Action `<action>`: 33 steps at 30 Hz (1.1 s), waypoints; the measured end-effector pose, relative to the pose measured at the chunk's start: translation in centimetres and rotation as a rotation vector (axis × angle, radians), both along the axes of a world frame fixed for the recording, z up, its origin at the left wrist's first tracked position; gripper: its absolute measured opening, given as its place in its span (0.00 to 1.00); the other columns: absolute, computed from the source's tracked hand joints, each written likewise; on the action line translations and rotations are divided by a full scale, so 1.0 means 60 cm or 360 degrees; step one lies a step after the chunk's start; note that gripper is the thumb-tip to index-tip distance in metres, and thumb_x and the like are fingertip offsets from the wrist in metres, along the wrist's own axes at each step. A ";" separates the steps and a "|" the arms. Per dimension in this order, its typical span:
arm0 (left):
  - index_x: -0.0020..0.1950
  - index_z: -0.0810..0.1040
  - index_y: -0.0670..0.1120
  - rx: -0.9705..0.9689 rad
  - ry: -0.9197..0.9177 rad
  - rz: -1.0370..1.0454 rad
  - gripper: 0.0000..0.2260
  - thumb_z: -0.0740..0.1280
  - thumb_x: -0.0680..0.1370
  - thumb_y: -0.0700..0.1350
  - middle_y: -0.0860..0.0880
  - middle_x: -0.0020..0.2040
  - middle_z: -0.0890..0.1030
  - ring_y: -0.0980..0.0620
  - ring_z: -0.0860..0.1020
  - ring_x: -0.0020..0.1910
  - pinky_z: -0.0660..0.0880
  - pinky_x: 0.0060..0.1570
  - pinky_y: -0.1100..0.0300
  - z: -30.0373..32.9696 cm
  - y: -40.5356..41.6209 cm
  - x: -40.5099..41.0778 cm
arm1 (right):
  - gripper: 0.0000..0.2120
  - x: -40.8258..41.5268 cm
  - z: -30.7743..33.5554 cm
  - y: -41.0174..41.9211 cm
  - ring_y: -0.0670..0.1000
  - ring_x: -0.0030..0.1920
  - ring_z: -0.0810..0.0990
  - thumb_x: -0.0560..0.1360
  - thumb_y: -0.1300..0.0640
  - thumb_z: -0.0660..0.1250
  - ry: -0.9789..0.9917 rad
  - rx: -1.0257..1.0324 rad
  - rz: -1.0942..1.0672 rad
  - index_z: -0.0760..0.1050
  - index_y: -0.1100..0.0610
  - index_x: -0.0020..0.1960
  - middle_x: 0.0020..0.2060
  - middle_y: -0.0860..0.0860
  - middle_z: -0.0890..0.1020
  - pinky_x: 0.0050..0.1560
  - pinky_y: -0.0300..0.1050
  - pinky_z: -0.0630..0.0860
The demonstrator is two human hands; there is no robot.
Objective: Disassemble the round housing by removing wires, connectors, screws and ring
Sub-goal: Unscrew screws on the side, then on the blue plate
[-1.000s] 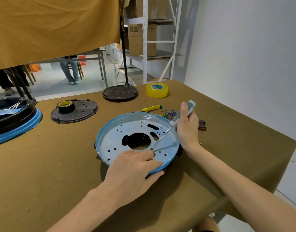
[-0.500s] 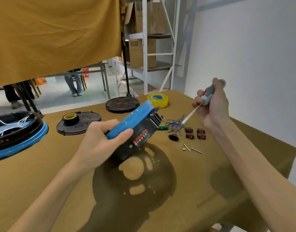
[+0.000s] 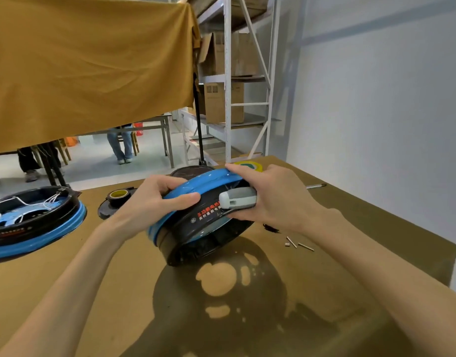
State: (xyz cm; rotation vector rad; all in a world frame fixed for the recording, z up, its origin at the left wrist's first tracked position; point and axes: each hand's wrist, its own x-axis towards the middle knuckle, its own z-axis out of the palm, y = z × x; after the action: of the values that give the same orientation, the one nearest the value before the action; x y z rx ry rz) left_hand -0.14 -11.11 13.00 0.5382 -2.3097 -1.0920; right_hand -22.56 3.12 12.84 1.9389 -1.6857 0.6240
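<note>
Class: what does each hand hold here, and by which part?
Left hand grips the round housing by its blue rim. Right hand holds the screwdriver by its handle, also touching the rim.

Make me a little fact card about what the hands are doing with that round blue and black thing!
thing held: round housing, tilted, lifted above the table
left hand: grips the blue ring
right hand: holds the rim and a grey screwdriver
on the table: small pins, second housing, black tape roll

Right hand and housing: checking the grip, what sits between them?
The screwdriver handle, pinned by the right hand against the housing in the head view.
</note>
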 end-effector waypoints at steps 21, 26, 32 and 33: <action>0.63 0.73 0.54 -0.0455 0.0578 0.0673 0.31 0.80 0.67 0.63 0.54 0.60 0.74 0.56 0.72 0.59 0.66 0.57 0.75 -0.099 0.034 -0.025 | 0.26 -0.014 0.052 0.033 0.42 0.42 0.77 0.65 0.32 0.76 -0.0470 0.0480 -0.0159 0.74 0.47 0.53 0.43 0.41 0.79 0.35 0.37 0.70; 0.52 0.84 0.50 0.0243 0.0662 0.0569 0.14 0.72 0.72 0.57 0.53 0.44 0.87 0.58 0.85 0.44 0.78 0.42 0.71 -0.118 0.058 -0.022 | 0.21 0.010 0.021 0.037 0.43 0.37 0.79 0.68 0.36 0.75 -0.0390 0.0357 -0.0100 0.71 0.48 0.47 0.39 0.44 0.80 0.36 0.39 0.76; 0.59 0.82 0.38 0.1604 0.0532 0.0468 0.11 0.71 0.77 0.38 0.39 0.51 0.88 0.45 0.88 0.49 0.84 0.39 0.60 -0.130 0.068 -0.010 | 0.19 0.047 -0.032 0.041 0.46 0.32 0.77 0.71 0.35 0.69 0.0214 0.0226 -0.0170 0.68 0.48 0.48 0.37 0.44 0.80 0.33 0.45 0.77; 0.59 0.82 0.36 0.1810 0.0510 0.0482 0.13 0.72 0.75 0.36 0.37 0.51 0.87 0.44 0.88 0.48 0.84 0.36 0.58 -0.134 0.068 -0.006 | 0.19 0.053 -0.045 0.042 0.47 0.30 0.76 0.71 0.36 0.70 0.0278 0.0197 -0.0170 0.69 0.49 0.47 0.36 0.45 0.80 0.31 0.47 0.77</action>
State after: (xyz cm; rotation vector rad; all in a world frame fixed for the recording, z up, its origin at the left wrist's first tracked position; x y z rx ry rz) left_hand -0.51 -7.02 4.97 0.9683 -1.1086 -2.0741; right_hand -19.37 5.65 10.12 1.9114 -1.7386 0.3075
